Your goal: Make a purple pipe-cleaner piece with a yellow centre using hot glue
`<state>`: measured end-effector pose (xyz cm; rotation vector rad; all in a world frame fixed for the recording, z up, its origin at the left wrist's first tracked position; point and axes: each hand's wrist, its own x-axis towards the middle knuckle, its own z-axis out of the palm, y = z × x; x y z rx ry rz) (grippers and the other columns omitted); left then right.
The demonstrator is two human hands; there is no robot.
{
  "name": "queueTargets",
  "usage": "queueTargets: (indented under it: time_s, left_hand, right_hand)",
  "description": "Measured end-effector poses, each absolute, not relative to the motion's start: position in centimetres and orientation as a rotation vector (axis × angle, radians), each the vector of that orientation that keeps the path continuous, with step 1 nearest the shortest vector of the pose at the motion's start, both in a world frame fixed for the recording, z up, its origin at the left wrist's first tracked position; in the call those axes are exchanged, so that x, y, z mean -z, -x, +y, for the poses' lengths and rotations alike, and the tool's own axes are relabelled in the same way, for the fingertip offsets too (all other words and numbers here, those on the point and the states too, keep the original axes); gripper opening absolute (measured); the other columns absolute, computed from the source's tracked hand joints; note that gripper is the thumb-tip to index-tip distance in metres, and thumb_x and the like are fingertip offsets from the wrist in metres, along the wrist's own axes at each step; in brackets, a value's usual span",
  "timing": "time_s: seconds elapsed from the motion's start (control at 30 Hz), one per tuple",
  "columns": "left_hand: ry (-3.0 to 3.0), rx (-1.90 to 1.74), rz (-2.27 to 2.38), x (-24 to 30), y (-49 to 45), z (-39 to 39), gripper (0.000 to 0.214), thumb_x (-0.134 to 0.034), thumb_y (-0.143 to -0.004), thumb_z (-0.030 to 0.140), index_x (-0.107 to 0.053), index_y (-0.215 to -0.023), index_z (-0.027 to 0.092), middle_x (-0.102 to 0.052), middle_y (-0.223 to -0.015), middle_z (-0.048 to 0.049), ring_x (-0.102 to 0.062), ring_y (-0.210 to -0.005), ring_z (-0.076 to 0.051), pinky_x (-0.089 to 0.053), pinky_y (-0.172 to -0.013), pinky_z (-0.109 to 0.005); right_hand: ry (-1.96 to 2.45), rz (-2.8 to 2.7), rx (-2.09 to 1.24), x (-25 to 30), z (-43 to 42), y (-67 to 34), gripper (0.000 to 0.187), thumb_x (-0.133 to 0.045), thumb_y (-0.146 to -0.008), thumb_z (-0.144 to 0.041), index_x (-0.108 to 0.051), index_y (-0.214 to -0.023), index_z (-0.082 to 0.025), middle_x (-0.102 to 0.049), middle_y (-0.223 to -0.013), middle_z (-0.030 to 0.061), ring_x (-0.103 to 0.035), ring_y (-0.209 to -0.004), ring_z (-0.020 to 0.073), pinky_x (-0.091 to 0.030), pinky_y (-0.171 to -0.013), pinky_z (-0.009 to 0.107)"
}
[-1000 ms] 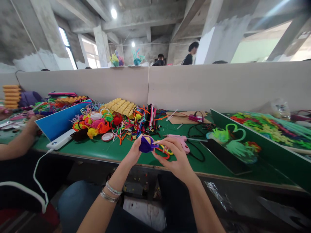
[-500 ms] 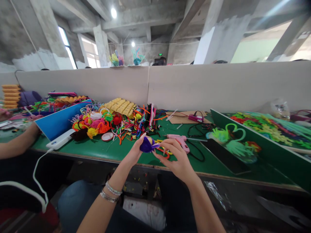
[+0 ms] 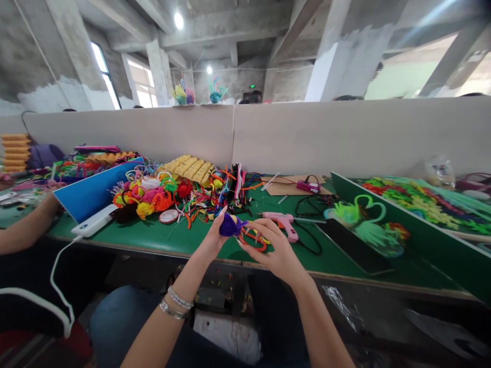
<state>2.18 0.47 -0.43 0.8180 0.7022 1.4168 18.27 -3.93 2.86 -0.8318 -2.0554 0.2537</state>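
My left hand (image 3: 213, 239) is closed round a small purple fuzzy pipe-cleaner piece (image 3: 229, 226) with a pale yellow part at its top, held over the table's front edge. Thin purple ends stick out of it to the right. My right hand (image 3: 274, 246) is at those ends, its fingertips close to or touching them, thumb and fingers apart. Through that gap an orange and yellow looped thing (image 3: 258, 243) shows on the table, partly hidden by the hand. Just beyond my right hand lies a pink glue gun (image 3: 283, 222) with a clear glue stick in its back.
Pipe-cleaner pieces (image 3: 153, 197) are heaped at the left, by a blue board (image 3: 102, 191) and a white power strip (image 3: 94, 221). At the right are a dark phone (image 3: 355, 248), green fuzzy pieces (image 3: 372, 232) and a green board (image 3: 402, 230). A co-worker's arm (image 3: 32, 225) is at far left.
The purple piece and my left hand have shifted slightly left. My right fingers have spread a little, and more of the orange loop shows between them.
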Motion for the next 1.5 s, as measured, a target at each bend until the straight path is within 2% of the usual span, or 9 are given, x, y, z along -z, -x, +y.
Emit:
queueTargets:
  time_s: [0.13, 0.2, 0.33, 0.53, 0.7, 0.9, 1.07, 1.23, 1.5]
  left_hand:
    - [-0.737, -1.37, 0.62, 0.4, -2.0, 0.5, 0.054, -0.06, -0.058, 0.067, -0.06, -0.083, 0.019, -0.065, -0.077, -0.0031, -0.062, -0.074, -0.017, -0.049, -0.063, -0.029]
    - [-0.785, -1.391, 0.563, 0.2, -1.8, 0.5, 0.057, -0.065, -0.052, 0.067, -0.061, -0.084, 0.02, -0.067, -0.083, -0.0048, -0.063, -0.079, -0.019, -0.049, -0.065, -0.029]
    - [-0.999, -1.524, 0.562, -0.3, -1.2, 0.6, 0.058, -0.077, -0.044, 0.055, -0.061, -0.086, 0.018, -0.067, -0.092, -0.007, -0.063, -0.087, -0.02, -0.048, -0.078, -0.033]
    - [-1.321, -1.689, 0.473, -0.9, -0.2, 0.4, 0.062, -0.085, -0.043, 0.03, -0.054, -0.097, 0.023, -0.066, -0.097, -0.0034, -0.063, -0.091, -0.019, -0.05, -0.08, -0.031]
    - [-1.555, -1.759, 0.452, -1.4, 0.8, 0.1, 0.066, -0.085, -0.042, 0.022, -0.055, -0.101, 0.025, -0.059, -0.112, -0.0047, -0.059, -0.101, -0.019, -0.05, -0.083, -0.029]
    - [-1.707, -1.814, 0.481, -1.8, 1.8, 0.2, 0.065, -0.085, -0.043, 0.023, -0.056, -0.101, 0.026, -0.053, -0.111, -0.0039, -0.055, -0.104, -0.02, -0.047, -0.088, -0.03]
    - [-1.746, -1.836, 0.57, -2.3, 2.1, -0.1, 0.066, -0.085, -0.042, 0.027, -0.055, -0.1, 0.024, -0.052, -0.114, -0.0061, -0.051, -0.109, -0.023, -0.046, -0.09, -0.034]
    - [-1.756, -1.707, 0.614, -2.7, 2.7, -0.5, 0.062, -0.083, -0.048, 0.031, -0.053, -0.103, 0.025, -0.058, -0.105, -0.0055, -0.059, -0.096, -0.021, -0.05, -0.081, -0.035]
    - [-2.05, -1.686, 1.132, -3.8, 3.1, -1.5, 0.058, -0.083, -0.045, 0.038, -0.058, -0.095, 0.022, -0.06, -0.095, -0.0061, -0.052, -0.099, -0.026, -0.041, -0.089, -0.043]
  right_hand:
    - [0.885, -1.922, -0.242, -2.6, -3.3, -18.6, 0.05, -0.065, -0.075, -0.035, -0.048, -0.12, -0.025, -0.053, -0.107, 0.0067, -0.054, -0.094, 0.0193, -0.047, -0.085, 0.035]
    - [0.959, -1.855, -0.197, -2.1, -2.5, -19.2, 0.047, -0.063, -0.076, -0.034, -0.048, -0.119, -0.023, -0.054, -0.108, 0.0078, -0.053, -0.095, 0.0204, -0.046, -0.085, 0.038]
    - [1.19, -2.016, -0.17, -0.1, -0.4, -20.6, 0.039, -0.06, -0.076, -0.03, -0.052, -0.113, -0.019, -0.056, -0.114, 0.0102, -0.047, -0.112, 0.0267, -0.036, -0.097, 0.048]
    - [1.262, -2.014, -0.369, 3.0, 1.5, -19.7, 0.042, -0.059, -0.072, -0.027, -0.051, -0.112, -0.017, -0.056, -0.115, 0.011, -0.051, -0.11, 0.0236, -0.038, -0.096, 0.042]
    - [1.351, -2.034, -0.324, 3.4, 1.7, -18.4, 0.046, -0.061, -0.067, -0.022, -0.053, -0.112, -0.015, -0.058, -0.11, 0.012, -0.052, -0.105, 0.0249, -0.04, -0.091, 0.039]
    - [1.521, -2.052, -0.139, 3.4, 2.6, -18.3, 0.043, -0.063, -0.066, -0.026, -0.056, -0.106, -0.013, -0.058, -0.105, 0.0125, -0.05, -0.103, 0.0269, -0.039, -0.089, 0.04]
    - [1.563, -2.104, -0.195, 3.2, 3.3, -18.3, 0.044, -0.062, -0.067, -0.026, -0.055, -0.108, -0.011, -0.058, -0.105, 0.0127, -0.052, -0.103, 0.0246, -0.039, -0.089, 0.035]
    - [1.654, -2.14, -0.248, 2.2, 3.8, -18.2, 0.044, -0.066, -0.062, -0.028, -0.059, -0.101, -0.009, -0.06, -0.101, 0.0142, -0.054, -0.097, 0.0246, -0.04, -0.086, 0.033]
    - [1.757, -2.07, -0.303, 1.5, 3.3, -17.6, 0.045, -0.066, -0.061, -0.026, -0.056, -0.101, -0.008, -0.058, -0.102, 0.0161, -0.056, -0.094, 0.0242, -0.041, -0.078, 0.03]
